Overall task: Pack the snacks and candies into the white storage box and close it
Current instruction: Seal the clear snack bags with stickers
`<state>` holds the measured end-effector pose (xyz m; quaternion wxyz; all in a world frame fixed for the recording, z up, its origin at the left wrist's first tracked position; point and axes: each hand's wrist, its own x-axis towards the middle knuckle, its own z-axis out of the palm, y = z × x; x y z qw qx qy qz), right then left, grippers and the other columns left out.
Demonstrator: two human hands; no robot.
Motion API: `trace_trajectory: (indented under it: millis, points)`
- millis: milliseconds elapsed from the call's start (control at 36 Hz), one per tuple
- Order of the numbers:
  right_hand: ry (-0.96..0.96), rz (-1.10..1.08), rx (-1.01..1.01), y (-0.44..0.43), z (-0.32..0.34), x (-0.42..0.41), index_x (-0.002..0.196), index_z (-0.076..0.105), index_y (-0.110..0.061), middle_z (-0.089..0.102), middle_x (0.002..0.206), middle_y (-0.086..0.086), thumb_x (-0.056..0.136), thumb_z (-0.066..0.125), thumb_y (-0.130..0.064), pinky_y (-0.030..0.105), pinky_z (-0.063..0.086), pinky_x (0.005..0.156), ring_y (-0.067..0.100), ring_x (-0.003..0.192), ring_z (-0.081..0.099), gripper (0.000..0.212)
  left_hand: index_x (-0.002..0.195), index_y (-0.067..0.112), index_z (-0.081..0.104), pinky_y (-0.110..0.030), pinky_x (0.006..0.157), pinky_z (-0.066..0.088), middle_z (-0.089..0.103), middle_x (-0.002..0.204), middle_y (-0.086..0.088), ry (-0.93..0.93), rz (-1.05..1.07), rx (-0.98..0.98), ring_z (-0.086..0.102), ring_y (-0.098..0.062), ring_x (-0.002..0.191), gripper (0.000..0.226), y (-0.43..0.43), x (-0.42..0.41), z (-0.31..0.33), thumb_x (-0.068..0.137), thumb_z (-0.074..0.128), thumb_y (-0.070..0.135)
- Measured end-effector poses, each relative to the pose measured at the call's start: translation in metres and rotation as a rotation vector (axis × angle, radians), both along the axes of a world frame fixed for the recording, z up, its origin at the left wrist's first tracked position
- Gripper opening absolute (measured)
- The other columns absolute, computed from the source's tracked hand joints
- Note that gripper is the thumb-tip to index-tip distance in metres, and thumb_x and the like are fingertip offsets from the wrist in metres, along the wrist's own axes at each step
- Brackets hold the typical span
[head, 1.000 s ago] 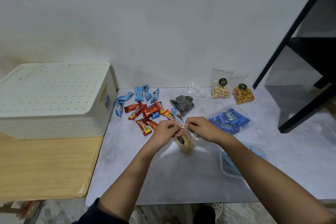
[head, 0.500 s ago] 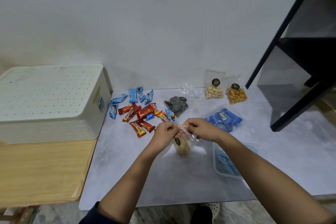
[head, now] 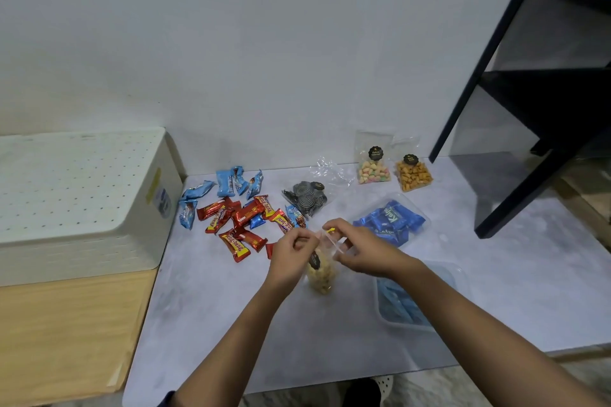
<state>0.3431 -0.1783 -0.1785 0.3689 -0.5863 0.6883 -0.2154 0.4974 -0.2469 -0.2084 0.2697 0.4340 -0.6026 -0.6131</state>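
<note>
- Both hands have stayed pinched on the top of the small clear bag of pale yellow snacks [head: 320,276], and a yellow twist tie [head: 330,231] now shows at the right fingertips where half a second ago none could be seen
- Left hand [head: 291,253] is curled closed, thumb and fingers gripping the bag's gathered neck from the left side
- Right hand [head: 355,249] grips the same neck from the right, holding the tie at its fingertips
- That bag stands upright on the pale grey marbled table mat [head: 231,324], between the two wrists, a dark round sticker on its front
- Just right of the right forearm sits a clear plastic tub of blue wrapped candies [head: 401,309], partly hidden by the arm
- Beyond the right hand lies a clear bag of blue wrapped sweets [head: 393,218]
- Beyond the left hand, a scatter of red and yellow wrapped candy bars [head: 238,225] with light blue wrapped snack packs [head: 228,183] behind them
- Behind the hands, a clear bag of dark spiral cookies [head: 307,196] lies flat
- Against the wall stand a clear bag of pastel puffs [head: 373,170] and a clear bag of orange crackers [head: 413,175], side by side
- Far left, the white perforated-lid storage box [head: 79,195] sits closed on a light wooden tabletop [head: 66,334], well apart from the hands
- Far right, a black metal shelf frame [head: 542,109] rests on the mat
</note>
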Motion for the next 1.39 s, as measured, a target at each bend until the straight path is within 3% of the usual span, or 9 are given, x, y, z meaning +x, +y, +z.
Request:
trace_trajectory:
  millis: [167, 389, 472, 556, 611, 806, 917, 1194, 1389]
  points:
    - [-0.019, -0.045, -0.029, -0.004, -0.002, -0.004, 0.122, 0.047, -0.036, 0.063, 0.11, -0.001, 0.092, 0.041, -0.01, 0.027, 0.053, 0.076, 0.006, 0.089, 0.063, 0.04, 0.118, 0.037, 0.04, -0.021, 0.091, 0.04, 0.042, 0.117, 0.022, -0.114, -0.006, -0.217, 0.044, -0.001, 0.111, 0.06, 0.0, 0.008, -0.022, 0.069, 0.075, 0.039]
    - [-0.088, -0.057, -0.097, -0.02, -0.009, 0.001, 0.117, 0.056, -0.024, 0.067, 0.096, -0.002, 0.091, 0.041, -0.003, 0.013, 0.051, 0.066, 0.001, 0.073, 0.062, 0.036, 0.147, 0.021, 0.012, -0.01, 0.094, 0.036, 0.028, 0.151, -0.004, -0.085, -0.072, -0.099, 0.032, -0.015, 0.134, 0.101, -0.003, 0.011, -0.029, 0.071, 0.077, 0.015]
    - [-0.161, -0.108, -0.179, -0.026, -0.01, 0.0, 0.112, 0.06, -0.018, 0.07, 0.091, 0.002, 0.089, 0.044, 0.001, 0.022, 0.054, 0.068, 0.003, 0.069, 0.064, 0.034, 0.144, 0.034, 0.01, -0.007, 0.089, 0.045, 0.031, 0.15, -0.005, -0.028, -0.035, -0.126, 0.038, -0.015, 0.13, 0.103, -0.009, 0.011, -0.029, 0.068, 0.078, 0.023]
    - [-0.214, -0.186, -0.297, -0.033, -0.007, -0.005, 0.108, 0.064, -0.014, 0.069, 0.091, 0.002, 0.086, 0.049, 0.004, 0.029, 0.057, 0.068, 0.02, 0.075, 0.068, 0.032, 0.133, 0.059, 0.013, -0.041, 0.103, 0.045, 0.033, 0.15, -0.003, -0.009, -0.005, -0.197, 0.04, -0.022, 0.132, 0.102, -0.018, 0.009, -0.023, 0.063, 0.083, 0.035]
    - [-0.259, -0.244, -0.377, -0.039, 0.001, -0.011, 0.103, 0.066, -0.016, 0.068, 0.089, -0.002, 0.085, 0.054, 0.005, 0.028, 0.057, 0.071, 0.02, 0.075, 0.068, 0.031, 0.129, 0.066, 0.013, -0.047, 0.102, 0.045, 0.039, 0.145, -0.006, -0.014, 0.014, -0.259, 0.044, -0.023, 0.129, 0.098, -0.024, 0.003, -0.012, 0.065, 0.08, 0.035]
    - [-0.372, -0.45, -0.59, -0.066, 0.042, -0.063, 0.088, 0.069, -0.023, 0.069, 0.089, -0.004, 0.083, 0.064, 0.002, 0.044, 0.058, 0.079, 0.021, 0.084, 0.068, 0.025, 0.139, 0.047, 0.003, -0.011, 0.092, 0.038, 0.046, 0.125, 0.016, -0.007, -0.003, -0.448, 0.045, 0.008, 0.11, 0.096, -0.053, -0.057, 0.026, 0.079, 0.072, 0.021]
    - [-0.357, -0.55, -0.694, -0.079, 0.054, -0.107, 0.082, 0.066, -0.035, 0.069, 0.091, -0.001, 0.081, 0.067, -0.001, 0.045, 0.057, 0.08, 0.021, 0.084, 0.069, 0.034, 0.138, 0.054, -0.004, -0.033, 0.091, 0.05, 0.049, 0.111, 0.015, 0.005, -0.062, -0.512, 0.051, -0.002, 0.103, 0.098, -0.073, -0.106, 0.034, 0.083, 0.068, 0.02]
    - [-0.337, -0.676, -0.647, -0.103, 0.024, -0.214, 0.082, 0.067, -0.026, 0.068, 0.088, 0.001, 0.08, 0.068, 0.0, 0.041, 0.055, 0.082, 0.024, 0.086, 0.066, 0.026, 0.136, 0.054, -0.002, -0.017, 0.081, 0.047, 0.05, 0.105, 0.012, 0.002, -0.169, -0.458, 0.051, -0.002, 0.091, 0.092, -0.102, -0.214, 0.013, 0.083, 0.059, 0.008]
    - [-0.234, -0.598, -0.577, -0.11, -0.017, -0.251, 0.088, 0.066, -0.014, 0.067, 0.087, 0.002, 0.081, 0.068, -0.001, 0.014, 0.053, 0.067, 0.003, 0.074, 0.066, 0.014, 0.139, 0.039, -0.005, -0.015, 0.081, 0.046, 0.05, 0.1, 0.011, -0.106, -0.192, -0.454, 0.052, -0.008, 0.088, 0.092, -0.108, -0.246, -0.029, 0.085, 0.055, -0.005]
